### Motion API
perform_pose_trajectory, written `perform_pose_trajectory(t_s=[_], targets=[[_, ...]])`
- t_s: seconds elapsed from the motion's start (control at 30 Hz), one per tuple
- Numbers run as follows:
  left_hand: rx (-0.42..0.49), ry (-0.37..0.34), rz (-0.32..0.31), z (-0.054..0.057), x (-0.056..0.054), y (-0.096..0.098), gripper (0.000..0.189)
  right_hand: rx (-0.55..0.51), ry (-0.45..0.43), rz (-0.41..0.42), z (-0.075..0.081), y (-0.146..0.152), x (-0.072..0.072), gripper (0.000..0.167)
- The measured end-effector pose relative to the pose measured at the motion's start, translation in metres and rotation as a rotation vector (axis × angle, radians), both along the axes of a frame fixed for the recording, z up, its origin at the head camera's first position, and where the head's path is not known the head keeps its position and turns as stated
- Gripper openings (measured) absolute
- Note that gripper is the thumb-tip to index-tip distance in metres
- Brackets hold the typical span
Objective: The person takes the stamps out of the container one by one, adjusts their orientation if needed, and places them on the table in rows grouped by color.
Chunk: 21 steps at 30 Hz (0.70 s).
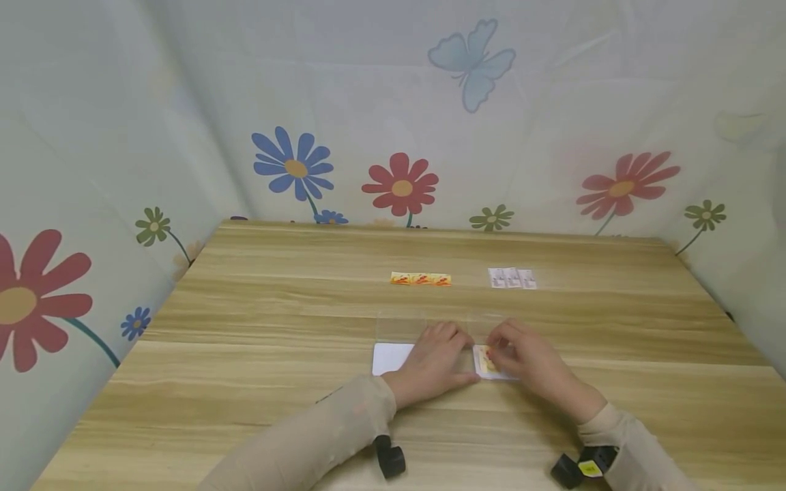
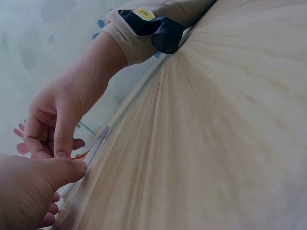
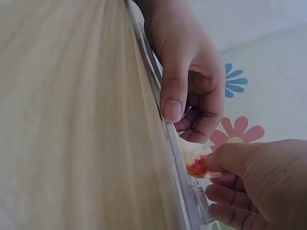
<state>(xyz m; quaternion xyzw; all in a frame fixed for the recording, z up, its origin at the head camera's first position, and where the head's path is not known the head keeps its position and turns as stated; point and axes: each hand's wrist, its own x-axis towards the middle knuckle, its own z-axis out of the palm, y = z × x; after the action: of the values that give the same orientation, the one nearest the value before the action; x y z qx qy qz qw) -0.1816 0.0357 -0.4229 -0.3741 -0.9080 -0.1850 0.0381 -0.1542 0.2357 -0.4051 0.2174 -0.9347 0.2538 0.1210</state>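
A yellow-and-red postage stamp (image 1: 486, 360), marked 80 in the right wrist view (image 3: 194, 160), lies slightly curved over a white card (image 1: 479, 370). My right hand (image 1: 533, 363) pinches the stamp between thumb and fingers. My left hand (image 1: 434, 363) holds the left end of the clear plastic case (image 1: 482, 320) with the card, thumb at the near edge and fingers at the far edge. The case's transparent lid lies opened away from me. In the left wrist view the stamp shows as a small orange sliver (image 2: 80, 155) by the thumb.
Left of the left hand lies another white card (image 1: 390, 359) with a clear flap (image 1: 399, 327) behind it. Farther back are a row of yellow-and-red stamps (image 1: 421, 279) and a row of pale purplish stamps (image 1: 512, 278) on the wooden table (image 1: 276, 300). A flowered curtain stands behind.
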Motion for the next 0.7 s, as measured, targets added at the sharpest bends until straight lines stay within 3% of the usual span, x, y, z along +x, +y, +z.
perform_pose_trajectory(t_s=[0.2,0.47,0.7], targets=[[0.002,0.016,-0.003,0.001,0.000,0.000,0.047,-0.002,-0.001,-0.022,0.003,0.000,0.001,0.016],[-0.004,0.018,-0.003,0.001,0.000,0.001,0.048,-0.050,-0.102,-0.029,0.012,0.001,0.003,0.013],[-0.005,0.011,-0.001,0.002,0.001,0.000,0.048,-0.095,-0.113,0.000,0.014,0.004,0.002,0.012]])
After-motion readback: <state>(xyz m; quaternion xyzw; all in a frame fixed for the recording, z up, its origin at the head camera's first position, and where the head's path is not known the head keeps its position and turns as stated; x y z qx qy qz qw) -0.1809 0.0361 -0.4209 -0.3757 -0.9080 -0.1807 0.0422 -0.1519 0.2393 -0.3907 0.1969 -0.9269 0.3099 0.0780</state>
